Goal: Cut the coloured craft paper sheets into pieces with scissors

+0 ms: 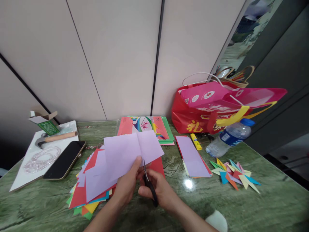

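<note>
My left hand (pixel 129 182) pinches the lower edge of a creased lavender sheet of paper (pixel 123 151), thumb on top. In my right hand (pixel 160 187) is a pair of black-handled scissors (pixel 150 187), the blades at the sheet's lower edge beside the crease. Whether the blades are apart is hard to see. Beneath the sheet, to the left, lies a fanned pile of coloured paper (pixel 79 193) in red, lavender, yellow, green and blue. A red sheet (pixel 158 166) shows behind my hands.
On the right lie lavender-topped paper strips (pixel 191 156), a yellow glue stick (pixel 196 141), folded paper pieces (pixel 235 174), a water bottle (pixel 229 137) and a red bag (pixel 190 112). Left are a phone (pixel 65 160), hammer (pixel 60 136), beads (pixel 42 159) and green box (pixel 49 126). A paper pack (pixel 125 124) lies behind.
</note>
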Motion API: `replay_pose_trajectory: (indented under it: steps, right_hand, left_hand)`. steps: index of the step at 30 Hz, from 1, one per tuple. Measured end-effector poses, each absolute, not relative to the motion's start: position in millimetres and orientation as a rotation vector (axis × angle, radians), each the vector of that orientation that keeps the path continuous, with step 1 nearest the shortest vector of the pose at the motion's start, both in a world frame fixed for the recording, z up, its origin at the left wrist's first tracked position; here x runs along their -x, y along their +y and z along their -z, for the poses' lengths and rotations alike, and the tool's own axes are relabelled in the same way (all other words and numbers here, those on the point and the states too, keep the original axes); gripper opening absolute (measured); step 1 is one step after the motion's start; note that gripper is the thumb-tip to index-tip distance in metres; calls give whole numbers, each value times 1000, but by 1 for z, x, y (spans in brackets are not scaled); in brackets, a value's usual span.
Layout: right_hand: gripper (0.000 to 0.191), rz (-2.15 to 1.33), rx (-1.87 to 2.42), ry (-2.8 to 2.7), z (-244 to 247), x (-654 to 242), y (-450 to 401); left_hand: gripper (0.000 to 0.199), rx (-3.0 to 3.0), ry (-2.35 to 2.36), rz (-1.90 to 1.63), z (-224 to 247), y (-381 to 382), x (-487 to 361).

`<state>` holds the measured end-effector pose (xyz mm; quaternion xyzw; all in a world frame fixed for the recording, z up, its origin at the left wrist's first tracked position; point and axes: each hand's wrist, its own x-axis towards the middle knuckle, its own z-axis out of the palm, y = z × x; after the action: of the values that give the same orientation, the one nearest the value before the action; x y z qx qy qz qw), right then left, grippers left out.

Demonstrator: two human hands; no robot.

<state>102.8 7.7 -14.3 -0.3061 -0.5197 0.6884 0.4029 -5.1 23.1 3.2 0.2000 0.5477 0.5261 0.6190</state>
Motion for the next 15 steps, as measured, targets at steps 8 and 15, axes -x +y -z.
replay_pose_trajectory:
  steps: [8, 15]
  right_hand:
    - [46, -1724, 797, -1304, 14, -102, 7]
    - [40, -1727, 765, -1304, 21, -102, 8]
  left_hand:
    - [36, -470, 1186, -1186, -9, 22, 4]
    - [37, -489, 1156, -1169, -7, 23, 4]
